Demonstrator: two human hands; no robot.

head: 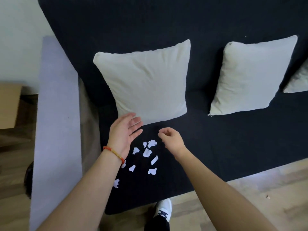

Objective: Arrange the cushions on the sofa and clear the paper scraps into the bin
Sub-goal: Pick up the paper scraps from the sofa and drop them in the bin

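Observation:
A dark navy sofa (225, 139) fills the view. Two pale cushions lean upright against its back: one at the left (146, 84), one to its right (251, 75). A third cushion (298, 80) shows only its corner at the right edge. Several white paper scraps (147, 152) lie scattered on the seat in front of the left cushion. My left hand (124, 134) hovers just left of the scraps, palm up, fingers straight. My right hand (171, 139) hangs above the scraps' right side with fingers loosely curled, holding nothing I can see. No bin is in view.
The sofa's light grey armrest (56, 124) runs down the left side. A cardboard box (9, 105) stands on the wooden floor (250, 197) beyond it. My white shoe (164, 209) is at the seat's front edge.

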